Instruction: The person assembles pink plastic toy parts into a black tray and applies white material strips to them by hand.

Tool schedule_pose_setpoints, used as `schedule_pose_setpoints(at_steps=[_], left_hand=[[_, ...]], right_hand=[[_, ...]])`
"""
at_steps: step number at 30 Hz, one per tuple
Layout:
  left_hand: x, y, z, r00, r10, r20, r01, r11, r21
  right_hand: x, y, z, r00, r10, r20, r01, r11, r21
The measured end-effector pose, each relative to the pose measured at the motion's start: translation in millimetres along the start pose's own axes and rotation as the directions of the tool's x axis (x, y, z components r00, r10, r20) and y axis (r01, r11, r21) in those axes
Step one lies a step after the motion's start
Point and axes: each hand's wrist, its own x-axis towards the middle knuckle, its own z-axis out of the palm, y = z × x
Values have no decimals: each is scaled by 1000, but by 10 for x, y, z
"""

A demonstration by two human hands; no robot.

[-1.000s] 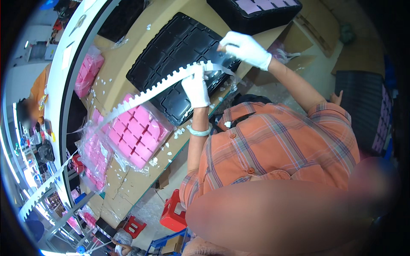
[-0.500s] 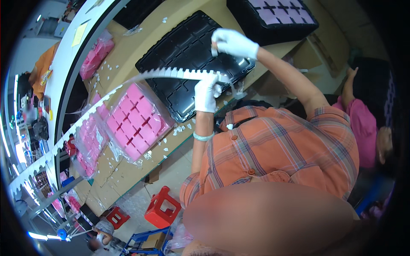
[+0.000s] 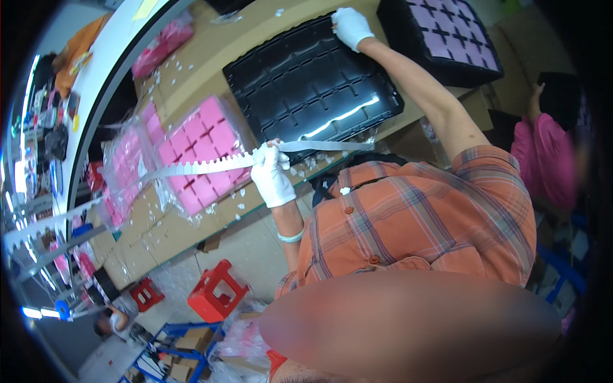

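Note:
My left hand (image 3: 271, 177), in a white glove, is shut on a long white toothed strip (image 3: 191, 168). The strip runs from the far left of the picture across the bench to the near edge of a black compartment tray (image 3: 306, 83). My right hand (image 3: 350, 25), also gloved, reaches out at arm's length and grips the far rim of that black tray. The tray lies flat on the brown bench, and its compartments look empty.
A pink compartment tray (image 3: 198, 159) in a clear bag lies left of the black one, with more pink bagged trays (image 3: 163, 45) behind. A second black tray with purple inserts (image 3: 447, 32) sits far right. White scraps litter the bench. Red stools (image 3: 214, 290) stand below. A person in pink (image 3: 549, 147) is at right.
My right hand let go of the strip's end and moved up to the black tray's far rim. My left hand came down and nearer with the strip, which now sags across the tray.

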Motion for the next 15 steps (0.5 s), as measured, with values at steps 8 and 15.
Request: schedule_pose_setpoints(at_steps=[8, 15], left_hand=[[-291, 412, -1304, 832, 193, -521, -122, 978, 167], [-1301, 772, -2832, 617, 160, -770, 747, -425, 511]], right_hand=[[-156, 17, -69, 990, 56, 132, -73, 989, 131], [-1040, 175, -1210, 780, -195, 595, -198, 824, 530]])
